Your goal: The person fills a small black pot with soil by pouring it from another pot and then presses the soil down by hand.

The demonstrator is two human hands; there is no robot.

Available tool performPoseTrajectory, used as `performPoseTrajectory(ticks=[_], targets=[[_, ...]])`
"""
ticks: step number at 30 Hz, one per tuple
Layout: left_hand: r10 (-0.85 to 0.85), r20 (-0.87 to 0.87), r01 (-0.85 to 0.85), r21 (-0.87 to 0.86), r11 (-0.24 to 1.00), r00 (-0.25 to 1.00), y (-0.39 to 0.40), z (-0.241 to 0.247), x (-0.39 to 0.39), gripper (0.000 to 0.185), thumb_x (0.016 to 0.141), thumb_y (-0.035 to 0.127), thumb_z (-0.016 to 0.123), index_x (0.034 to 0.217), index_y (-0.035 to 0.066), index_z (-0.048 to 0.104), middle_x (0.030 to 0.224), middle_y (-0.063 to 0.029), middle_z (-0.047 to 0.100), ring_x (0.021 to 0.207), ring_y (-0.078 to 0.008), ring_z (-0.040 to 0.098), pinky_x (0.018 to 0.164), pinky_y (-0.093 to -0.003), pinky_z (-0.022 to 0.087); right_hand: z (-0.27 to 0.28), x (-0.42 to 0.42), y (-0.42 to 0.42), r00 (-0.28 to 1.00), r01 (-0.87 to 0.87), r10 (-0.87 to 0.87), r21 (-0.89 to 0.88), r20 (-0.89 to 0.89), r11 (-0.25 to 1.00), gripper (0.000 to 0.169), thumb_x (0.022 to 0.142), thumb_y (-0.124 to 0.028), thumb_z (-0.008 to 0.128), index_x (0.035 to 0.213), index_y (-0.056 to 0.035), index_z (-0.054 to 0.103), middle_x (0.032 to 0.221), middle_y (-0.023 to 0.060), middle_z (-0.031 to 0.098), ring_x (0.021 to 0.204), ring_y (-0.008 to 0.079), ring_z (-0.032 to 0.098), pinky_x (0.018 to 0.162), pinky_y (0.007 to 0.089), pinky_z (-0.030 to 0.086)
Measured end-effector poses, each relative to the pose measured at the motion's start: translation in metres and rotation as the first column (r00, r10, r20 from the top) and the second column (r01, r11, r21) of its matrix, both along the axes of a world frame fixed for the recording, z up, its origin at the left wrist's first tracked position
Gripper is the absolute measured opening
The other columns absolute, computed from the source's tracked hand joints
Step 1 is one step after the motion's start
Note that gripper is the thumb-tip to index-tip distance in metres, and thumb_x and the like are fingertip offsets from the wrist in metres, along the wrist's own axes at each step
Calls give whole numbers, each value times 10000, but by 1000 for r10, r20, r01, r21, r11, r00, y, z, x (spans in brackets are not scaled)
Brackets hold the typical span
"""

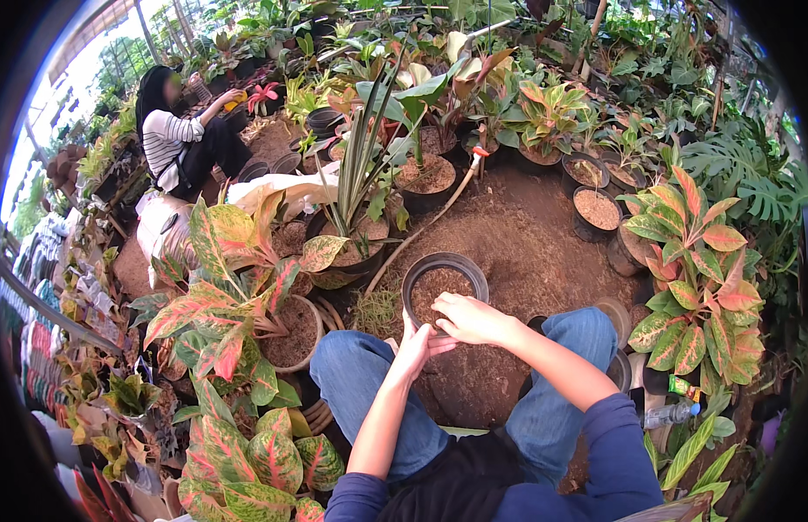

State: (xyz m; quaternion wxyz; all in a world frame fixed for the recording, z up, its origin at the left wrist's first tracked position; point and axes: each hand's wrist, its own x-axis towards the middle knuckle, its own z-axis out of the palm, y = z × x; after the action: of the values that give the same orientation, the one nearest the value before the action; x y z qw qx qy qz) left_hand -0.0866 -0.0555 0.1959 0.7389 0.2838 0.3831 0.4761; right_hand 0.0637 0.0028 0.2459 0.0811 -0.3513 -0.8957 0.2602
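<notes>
A round black plastic plant pot [480,266], partly filled with brown planting medium [436,290], stands between and beyond my knees. My left hand [420,346] holds the near left side of the pot, its palm turned up and fingers at the wall. Over the near right rim reaches my right hand [469,318], its fingertips at the medium inside; whether they hold anything cannot be told. No plant shows in this pot. Just left of it lies some dry grass [378,312] on the soil.
A hose [436,218] with a red-orange tip curves past the pot. Potted aglaonemas with pink-green leaves [688,280] flank me on both sides. Small black pots [596,209] stand ahead right. A plastic bottle [668,415] lies at my right. Another person [182,134] sits at the upper left.
</notes>
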Motion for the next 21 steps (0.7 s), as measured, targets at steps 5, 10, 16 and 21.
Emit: performPoseTrajectory(ticks=[5, 10, 16, 21], targets=[[7, 1, -7, 21, 1000, 1000, 2, 0, -1, 636, 855, 53, 313, 1350, 182, -65, 1165, -225, 377, 936, -428, 564, 791, -475, 506, 21, 12, 12, 962, -107, 92, 47, 258, 993, 264, 841, -194, 482, 957, 29, 564, 954, 174, 549, 890, 308, 560, 786, 396, 454], [-21, -14, 21, 16, 1000, 1000, 4, 2, 5, 642, 855, 49, 304, 1347, 172, -89, 1166, -231, 380, 942, -432, 562, 798, -466, 505, 2, 15, 18, 987, 17, 19, 223, -157, 975, 313, 836, -153, 471, 1067, 50, 533, 1174, 224, 481, 1070, 330, 498, 913, 382, 409], [5, -52, -7, -25, 1000, 999, 0, 3, 7, 733, 852, 45, 318, 1328, 196, -219, 1135, -249, 414, 920, -406, 580, 798, -446, 509, -9, 6, 12, 998, 35, -37, -37, -46, 999, 373, 853, -156, 451, 1158, 58, 477, 1291, 223, 389, 1198, 326, 388, 1005, 378, 322], [34, -65, -36, -28, 999, 997, 3, 0, 10, 750, 851, 44, 329, 1321, 184, -238, 1062, -257, 451, 876, -376, 598, 780, -432, 519, -37, 2, 10, 996, 82, -85, 91, 28, 992, 390, 868, -139, 408, 1206, 55, 436, 1321, 229, 347, 1232, 326, 342, 1019, 376, 305]])
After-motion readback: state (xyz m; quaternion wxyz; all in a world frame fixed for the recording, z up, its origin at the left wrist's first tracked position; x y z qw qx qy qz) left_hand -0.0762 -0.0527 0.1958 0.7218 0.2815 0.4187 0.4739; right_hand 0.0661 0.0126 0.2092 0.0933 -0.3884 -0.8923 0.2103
